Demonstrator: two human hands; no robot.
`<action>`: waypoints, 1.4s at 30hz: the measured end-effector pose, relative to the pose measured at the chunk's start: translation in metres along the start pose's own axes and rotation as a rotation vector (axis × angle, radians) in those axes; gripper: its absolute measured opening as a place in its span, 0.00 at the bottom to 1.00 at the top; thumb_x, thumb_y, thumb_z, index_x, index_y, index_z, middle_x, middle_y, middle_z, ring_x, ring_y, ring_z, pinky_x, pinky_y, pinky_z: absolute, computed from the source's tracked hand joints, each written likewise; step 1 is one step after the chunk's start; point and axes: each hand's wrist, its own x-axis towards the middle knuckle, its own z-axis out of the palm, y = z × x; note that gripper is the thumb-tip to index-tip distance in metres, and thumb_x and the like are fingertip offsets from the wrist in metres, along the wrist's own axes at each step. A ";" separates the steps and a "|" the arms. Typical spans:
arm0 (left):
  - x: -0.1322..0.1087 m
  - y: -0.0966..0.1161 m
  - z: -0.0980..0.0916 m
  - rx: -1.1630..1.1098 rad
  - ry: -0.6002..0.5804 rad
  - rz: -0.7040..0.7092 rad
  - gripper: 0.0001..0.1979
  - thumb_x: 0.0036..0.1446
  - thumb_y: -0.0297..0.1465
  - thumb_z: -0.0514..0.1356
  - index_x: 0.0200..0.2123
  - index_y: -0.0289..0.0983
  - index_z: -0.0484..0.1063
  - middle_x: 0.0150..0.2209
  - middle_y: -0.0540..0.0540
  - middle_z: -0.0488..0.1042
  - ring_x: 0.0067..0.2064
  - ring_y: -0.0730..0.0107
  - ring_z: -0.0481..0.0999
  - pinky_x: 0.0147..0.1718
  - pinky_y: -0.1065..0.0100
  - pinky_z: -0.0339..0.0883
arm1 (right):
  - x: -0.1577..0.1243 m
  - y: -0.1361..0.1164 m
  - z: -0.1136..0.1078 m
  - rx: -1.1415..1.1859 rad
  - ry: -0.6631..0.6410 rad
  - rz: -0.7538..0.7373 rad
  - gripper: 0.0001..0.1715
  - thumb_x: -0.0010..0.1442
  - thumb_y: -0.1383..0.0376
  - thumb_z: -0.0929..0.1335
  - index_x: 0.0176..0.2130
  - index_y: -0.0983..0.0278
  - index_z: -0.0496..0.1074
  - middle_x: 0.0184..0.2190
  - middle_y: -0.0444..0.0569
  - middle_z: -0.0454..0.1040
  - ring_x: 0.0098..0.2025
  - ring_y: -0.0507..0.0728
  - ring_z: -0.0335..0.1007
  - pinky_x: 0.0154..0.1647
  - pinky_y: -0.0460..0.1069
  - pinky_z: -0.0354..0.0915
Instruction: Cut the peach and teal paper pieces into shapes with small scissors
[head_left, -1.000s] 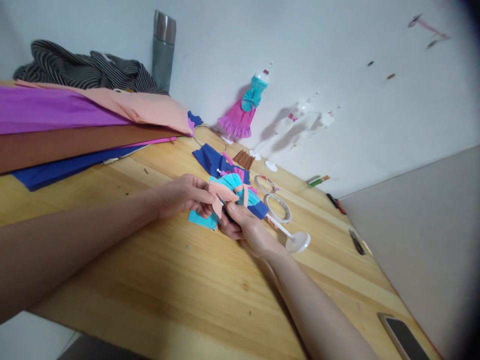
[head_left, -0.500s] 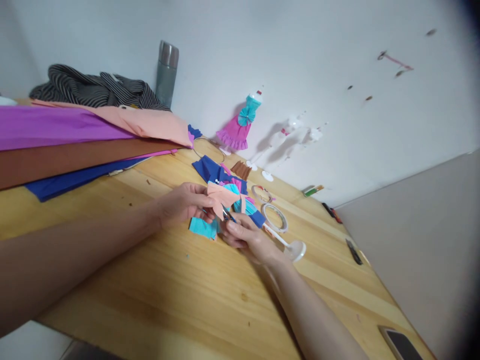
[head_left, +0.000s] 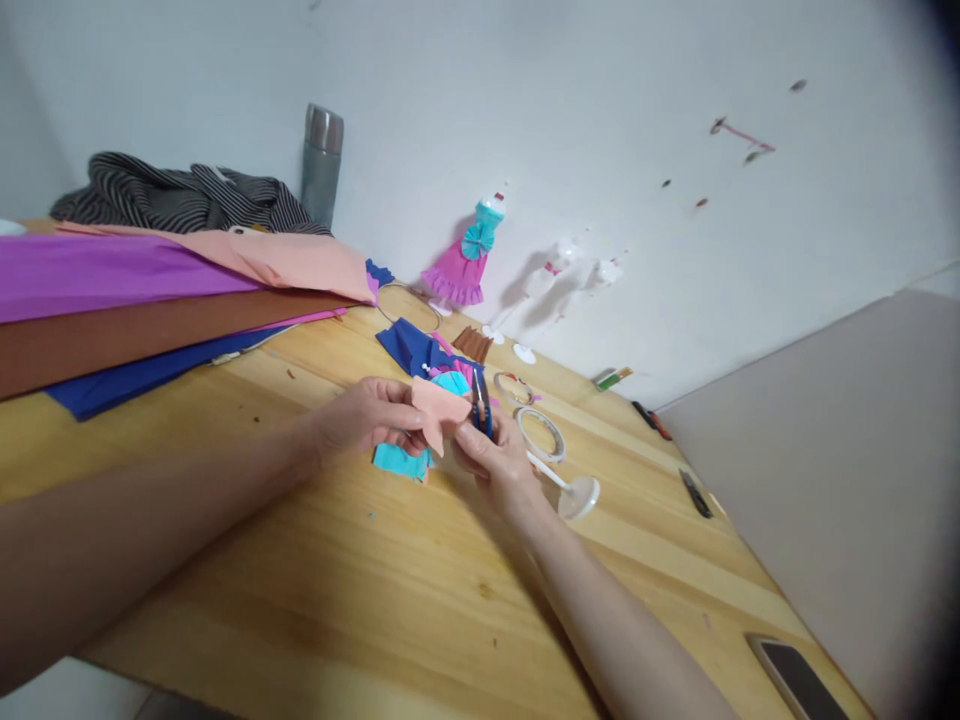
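Observation:
My left hand [head_left: 375, 418] pinches the left side of a peach crepe paper piece [head_left: 436, 404], which has a cut, pointed lower edge. A pair of blue-handled scissors [head_left: 481, 398] is in my right hand [head_left: 501, 462], blades pointing up. The right thumb and fingertips also meet the paper's right end. Below the paper lies a cyan crepe strip [head_left: 403, 461]. Past the hands are navy crepe pieces [head_left: 407, 346] with pink and cyan bits. A white stand with a round base [head_left: 579, 497] lies on its side by my right wrist, its other end hidden.
Folded crepe sheets [head_left: 150, 275] and a striped cloth [head_left: 187, 200] lie at left, near a grey flask [head_left: 321, 170]. Along the wall stand a dressed doll form [head_left: 465, 255] and white forms [head_left: 559, 255]. Tape rolls [head_left: 541, 435], a cutter [head_left: 696, 494] and a phone [head_left: 799, 680] lie rightward.
The scissor blades, earlier at the paper's lower edge, have turned upward, away from it. My right fingers now touch the paper's right end. The view has shifted slightly.

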 end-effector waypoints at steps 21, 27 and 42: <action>0.001 -0.004 -0.001 0.297 0.095 -0.027 0.05 0.43 0.28 0.67 0.25 0.32 0.78 0.22 0.47 0.78 0.26 0.74 0.74 0.30 0.72 0.69 | 0.001 -0.007 0.009 0.263 0.018 0.185 0.24 0.42 0.58 0.77 0.22 0.63 0.60 0.12 0.32 0.50 0.14 0.42 0.37 0.16 0.44 0.34; 0.002 -0.002 -0.003 0.331 0.021 -0.056 0.06 0.43 0.30 0.68 0.24 0.32 0.79 0.22 0.47 0.77 0.26 0.74 0.74 0.29 0.73 0.69 | -0.001 -0.009 0.007 0.103 0.048 0.156 0.21 0.44 0.58 0.75 0.20 0.62 0.60 0.13 0.34 0.49 0.16 0.44 0.38 0.17 0.45 0.34; 0.007 -0.005 -0.017 0.404 -0.145 -0.010 0.13 0.49 0.37 0.67 0.33 0.33 0.79 0.34 0.43 0.80 0.35 0.69 0.77 0.34 0.72 0.69 | 0.000 -0.012 0.002 -0.061 0.061 0.085 0.16 0.46 0.58 0.72 0.22 0.62 0.62 0.15 0.35 0.50 0.18 0.46 0.40 0.19 0.46 0.38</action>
